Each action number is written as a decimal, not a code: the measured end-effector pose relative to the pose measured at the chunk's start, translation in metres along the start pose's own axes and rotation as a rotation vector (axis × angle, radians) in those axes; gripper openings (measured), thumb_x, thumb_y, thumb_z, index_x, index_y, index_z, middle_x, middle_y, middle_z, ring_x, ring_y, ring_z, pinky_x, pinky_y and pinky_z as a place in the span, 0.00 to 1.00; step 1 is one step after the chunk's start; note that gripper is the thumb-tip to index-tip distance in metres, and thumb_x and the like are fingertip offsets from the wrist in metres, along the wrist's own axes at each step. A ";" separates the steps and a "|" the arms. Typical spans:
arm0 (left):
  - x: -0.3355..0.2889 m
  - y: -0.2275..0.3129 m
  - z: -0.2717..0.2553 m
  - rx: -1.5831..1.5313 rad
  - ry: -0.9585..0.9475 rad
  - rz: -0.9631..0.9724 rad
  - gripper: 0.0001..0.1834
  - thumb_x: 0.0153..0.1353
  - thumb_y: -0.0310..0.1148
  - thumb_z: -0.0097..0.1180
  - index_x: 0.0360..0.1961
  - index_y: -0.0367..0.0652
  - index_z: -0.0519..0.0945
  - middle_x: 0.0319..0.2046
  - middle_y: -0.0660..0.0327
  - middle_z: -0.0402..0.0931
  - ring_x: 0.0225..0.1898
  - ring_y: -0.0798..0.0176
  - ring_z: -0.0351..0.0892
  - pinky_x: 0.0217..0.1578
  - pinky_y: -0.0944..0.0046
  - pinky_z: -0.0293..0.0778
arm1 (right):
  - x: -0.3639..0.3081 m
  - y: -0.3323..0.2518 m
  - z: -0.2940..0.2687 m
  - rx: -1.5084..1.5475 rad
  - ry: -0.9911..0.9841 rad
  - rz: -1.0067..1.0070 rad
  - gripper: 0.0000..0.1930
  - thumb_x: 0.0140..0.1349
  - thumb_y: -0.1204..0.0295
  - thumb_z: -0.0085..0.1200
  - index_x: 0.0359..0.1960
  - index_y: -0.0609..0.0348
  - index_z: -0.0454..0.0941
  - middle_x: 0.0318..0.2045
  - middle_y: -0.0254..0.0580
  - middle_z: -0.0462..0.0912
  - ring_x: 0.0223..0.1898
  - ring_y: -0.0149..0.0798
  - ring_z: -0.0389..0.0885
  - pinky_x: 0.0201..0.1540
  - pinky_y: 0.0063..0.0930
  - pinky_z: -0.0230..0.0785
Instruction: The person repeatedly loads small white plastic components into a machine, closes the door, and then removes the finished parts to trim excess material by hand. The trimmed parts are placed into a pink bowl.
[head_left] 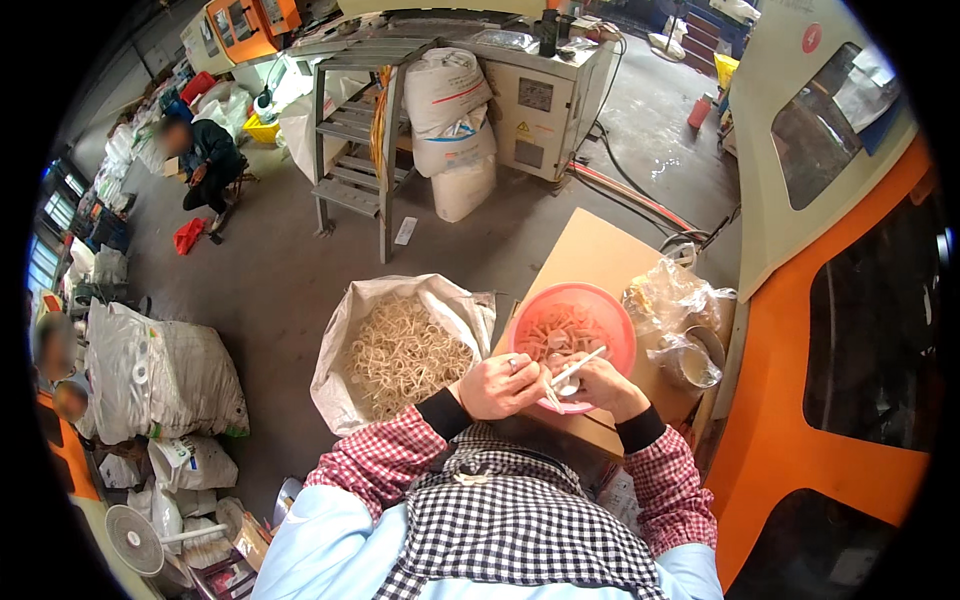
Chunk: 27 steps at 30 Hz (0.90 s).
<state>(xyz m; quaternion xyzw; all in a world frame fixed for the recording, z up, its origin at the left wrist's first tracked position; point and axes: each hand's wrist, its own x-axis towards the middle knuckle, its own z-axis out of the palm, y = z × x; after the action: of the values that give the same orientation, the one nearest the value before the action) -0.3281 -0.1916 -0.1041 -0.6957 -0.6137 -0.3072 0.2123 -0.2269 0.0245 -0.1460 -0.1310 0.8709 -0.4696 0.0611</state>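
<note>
A pink plastic basin [622,330] in front of me holds many pale, stick-like pieces [560,325]. Over its near edge both hands are close together. Between the closed fingers of my right hand [610,388] is a slim white stick-like piece [580,367], slanting up to the right. My left hand [500,387], with a ring on one finger, pinches a small pale piece at its fingertips, mostly hidden. Under the hands a white rounded piece [568,387] shows. To the left, an open white woven sack [335,372] is filled with curled pale plastic parts [405,350].
The basin rests on a cardboard box [585,250]. Beside it lie clear plastic bags [672,295] and a tape roll [705,345]. An orange machine [800,420] stands close at right. Metal steps [350,180], stacked sacks [450,120] and a seated person [208,160] are farther off.
</note>
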 end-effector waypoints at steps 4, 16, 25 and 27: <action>-0.013 -0.005 -0.009 -0.184 0.060 -0.198 0.12 0.45 0.22 0.55 0.35 0.35 0.77 0.28 0.58 0.72 0.28 0.57 0.75 0.29 0.64 0.75 | 0.012 -0.040 0.002 -0.024 0.056 -0.179 0.19 0.45 0.80 0.63 0.42 0.58 0.79 0.37 0.40 0.79 0.39 0.43 0.78 0.44 0.31 0.73; -0.003 0.006 0.003 -1.556 0.175 -1.456 0.11 0.69 0.32 0.46 0.43 0.37 0.76 0.19 0.68 0.74 0.13 0.78 0.67 0.12 0.78 0.61 | 0.012 -0.093 0.034 0.018 0.604 -0.058 0.14 0.54 0.82 0.58 0.43 0.63 0.73 0.36 0.44 0.77 0.36 0.39 0.81 0.37 0.26 0.74; -0.004 -0.009 -0.022 -0.145 0.183 -0.147 0.12 0.55 0.20 0.53 0.42 0.34 0.78 0.26 0.53 0.75 0.25 0.55 0.76 0.27 0.63 0.74 | 0.010 -0.059 0.048 0.740 0.722 0.351 0.12 0.67 0.69 0.45 0.30 0.63 0.74 0.23 0.30 0.75 0.21 0.26 0.69 0.23 0.22 0.62; -0.018 -0.018 -0.029 -0.076 0.052 -0.245 0.16 0.53 0.18 0.51 0.45 0.35 0.77 0.30 0.50 0.76 0.29 0.54 0.76 0.29 0.61 0.74 | 0.020 -0.035 0.043 0.852 0.721 0.456 0.17 0.68 0.62 0.45 0.29 0.64 0.77 0.17 0.28 0.71 0.20 0.22 0.67 0.23 0.21 0.63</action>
<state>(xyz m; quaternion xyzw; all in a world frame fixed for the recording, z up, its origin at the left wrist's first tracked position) -0.3516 -0.2216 -0.0970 -0.6148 -0.6763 -0.3718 0.1624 -0.2299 -0.0340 -0.1398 0.2627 0.5779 -0.7672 -0.0919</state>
